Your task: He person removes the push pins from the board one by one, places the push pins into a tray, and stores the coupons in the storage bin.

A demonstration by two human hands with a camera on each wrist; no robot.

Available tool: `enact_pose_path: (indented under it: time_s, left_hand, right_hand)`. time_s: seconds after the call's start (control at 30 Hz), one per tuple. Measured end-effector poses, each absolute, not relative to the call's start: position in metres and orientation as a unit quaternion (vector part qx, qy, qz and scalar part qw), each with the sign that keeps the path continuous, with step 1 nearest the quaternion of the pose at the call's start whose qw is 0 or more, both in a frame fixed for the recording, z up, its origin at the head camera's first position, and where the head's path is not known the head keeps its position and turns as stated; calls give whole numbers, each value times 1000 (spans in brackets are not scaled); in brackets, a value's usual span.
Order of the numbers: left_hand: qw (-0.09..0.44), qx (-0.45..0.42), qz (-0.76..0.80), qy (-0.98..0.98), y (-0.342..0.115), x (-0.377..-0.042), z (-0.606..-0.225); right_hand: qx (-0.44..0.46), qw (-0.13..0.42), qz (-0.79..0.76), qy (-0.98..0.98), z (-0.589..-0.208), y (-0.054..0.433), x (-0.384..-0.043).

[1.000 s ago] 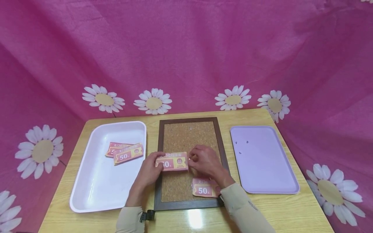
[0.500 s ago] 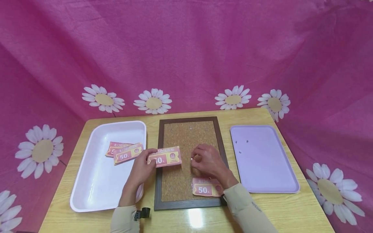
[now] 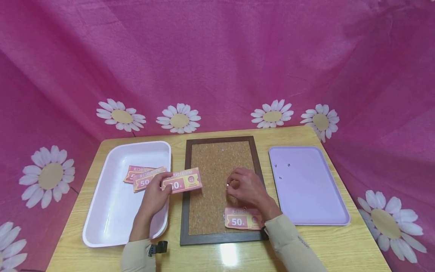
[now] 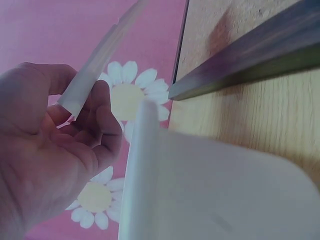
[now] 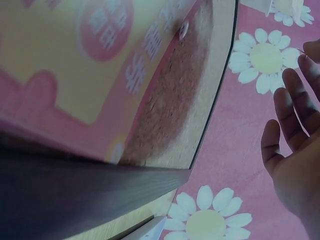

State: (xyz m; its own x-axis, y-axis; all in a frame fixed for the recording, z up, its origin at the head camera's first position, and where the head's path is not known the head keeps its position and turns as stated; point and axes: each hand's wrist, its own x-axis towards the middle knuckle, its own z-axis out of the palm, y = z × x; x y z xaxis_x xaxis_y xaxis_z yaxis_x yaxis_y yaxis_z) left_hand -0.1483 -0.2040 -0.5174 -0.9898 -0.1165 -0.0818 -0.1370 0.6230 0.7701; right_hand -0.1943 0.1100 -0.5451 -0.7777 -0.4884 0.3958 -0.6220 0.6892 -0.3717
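Observation:
My left hand (image 3: 157,192) pinches a pink-and-yellow coupon (image 3: 183,180) marked 50 between thumb and fingers. It is raised over the inner edge of the white bin and the left frame of the corkboard (image 3: 207,211). In the left wrist view its pale back (image 4: 87,82) shows; whether it is one sheet or several I cannot tell. Above the board, my right hand (image 3: 247,187) pinches a tiny shiny thumbtack (image 3: 227,185). Below that hand another coupon (image 3: 238,222) lies on the board's lower right, a round tack head (image 5: 184,30) at its edge.
At left stands a white bin (image 3: 112,223) with overlapping coupons (image 3: 142,183) inside. To the right lies a purple tray (image 3: 310,196) with a few small tacks (image 3: 289,165). A pink floral cloth (image 3: 217,68) hangs behind the wooden table (image 3: 204,258).
My left hand has drawn the coupon leftward off the middle of the corkboard, toward the white bin. My right hand has shifted slightly right, still pinching the thumbtack.

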Motion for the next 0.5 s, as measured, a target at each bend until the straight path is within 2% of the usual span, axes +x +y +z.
enact_pose_path:
  time_s: [0.3,0.5]
  left_hand:
    - [30,-90,424,901,-219,-148,-515]
    - [13,-86,413,906,-228,-148,-512]
  right_hand:
    - [309,145,251,-906,-547,120,-195]
    - [292,138,237,-916,-549,129,-197]
